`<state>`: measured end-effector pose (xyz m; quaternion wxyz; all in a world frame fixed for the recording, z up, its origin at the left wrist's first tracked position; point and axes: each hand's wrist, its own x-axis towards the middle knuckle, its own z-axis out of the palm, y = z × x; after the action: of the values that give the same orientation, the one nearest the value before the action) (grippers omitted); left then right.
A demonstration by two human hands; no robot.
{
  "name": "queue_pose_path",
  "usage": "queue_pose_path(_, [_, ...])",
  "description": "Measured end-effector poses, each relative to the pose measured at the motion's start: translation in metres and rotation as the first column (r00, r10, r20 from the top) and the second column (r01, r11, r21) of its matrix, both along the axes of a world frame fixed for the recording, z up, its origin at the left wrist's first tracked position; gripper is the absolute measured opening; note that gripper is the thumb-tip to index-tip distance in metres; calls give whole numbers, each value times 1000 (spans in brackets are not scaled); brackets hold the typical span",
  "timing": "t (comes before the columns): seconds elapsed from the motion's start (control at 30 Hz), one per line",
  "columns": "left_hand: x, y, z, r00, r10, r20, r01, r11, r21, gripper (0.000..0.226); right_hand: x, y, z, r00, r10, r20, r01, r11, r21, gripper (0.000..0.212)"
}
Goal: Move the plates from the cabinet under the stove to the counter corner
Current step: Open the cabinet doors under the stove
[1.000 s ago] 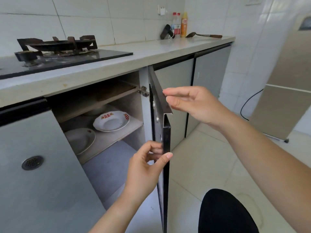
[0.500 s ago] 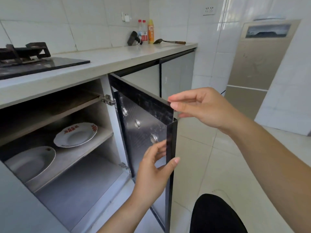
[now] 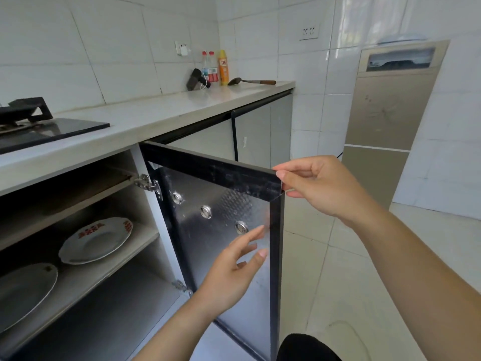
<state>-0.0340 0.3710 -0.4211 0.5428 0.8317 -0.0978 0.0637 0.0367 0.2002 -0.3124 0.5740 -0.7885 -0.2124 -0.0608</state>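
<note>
The right hand (image 3: 320, 186) pinches the top outer corner of the black-framed cabinet door with a silvery embossed inner panel (image 3: 221, 212), thumb and forefinger closed on the frame. The left hand (image 3: 231, 272) is spread in front of the panel near the door's free vertical edge, fingers (image 3: 250, 237) apart and slightly blurred; whether the tips touch the panel cannot be told. The door stands swung wide open on two metal hinges (image 3: 147, 182), and three round metal fittings (image 3: 206, 211) run in a slanted row across its inner face.

Inside the open cabinet, on a pale shelf (image 3: 135, 246), lie two plates. The white plate with red rim markings (image 3: 97, 239) sits nearer the door; the plain white plate (image 3: 23, 290) lies beside it to the left, close but apart, cut by the picture's edge. Both rest flat on the shelf.

Above runs the light stone counter (image 3: 161, 110), with the black glass stove (image 3: 46, 128) directly over the cabinet. At the counter's far corner stand two red-capped clear bottles (image 3: 210, 69), a yellow bottle (image 3: 223, 67), a dark object (image 3: 194, 79) and a wooden-handled ladle (image 3: 251, 81).
</note>
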Motion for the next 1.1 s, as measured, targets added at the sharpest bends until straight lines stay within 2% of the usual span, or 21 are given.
queue_pose_path(0.1, [18,5,11,986,97,136,-105,993,47,40,11,-4,-9,992,-80,93,80,997,5,15])
queue_pose_path(0.2, [40,17,36,904,208,373,-267,957,115,42,21,-4,-17,976,-132,171,134,991,-2,23])
queue_pose_path(0.3, [60,30,67,774,224,592,-470,830,300,47,35,-6,-23,959,-176,220,179,984,7,26])
queue_pose_path(0.37, [74,36,82,736,169,656,-545,723,425,50,46,-7,-25,946,-208,249,215,977,-1,26])
queue_pose_path(0.43, [89,42,87,740,148,656,-574,647,502,53,55,-7,-26,932,-233,279,246,969,-12,27])
queue_pose_path(0.57, [118,52,79,787,131,604,-553,585,593,55,71,-9,-27,917,-248,312,262,965,-4,27])
queue_pose_path(0.77, [128,50,75,771,173,613,-559,645,521,48,78,-10,-28,916,-248,315,268,963,-20,26])
queue_pose_path(0.93, [126,49,76,790,179,587,-548,637,542,50,77,-7,-28,912,-271,307,291,956,-22,26])
queue_pose_path(1.1, [119,53,78,833,152,533,-483,670,563,54,66,-1,-29,906,-314,284,322,947,19,29])
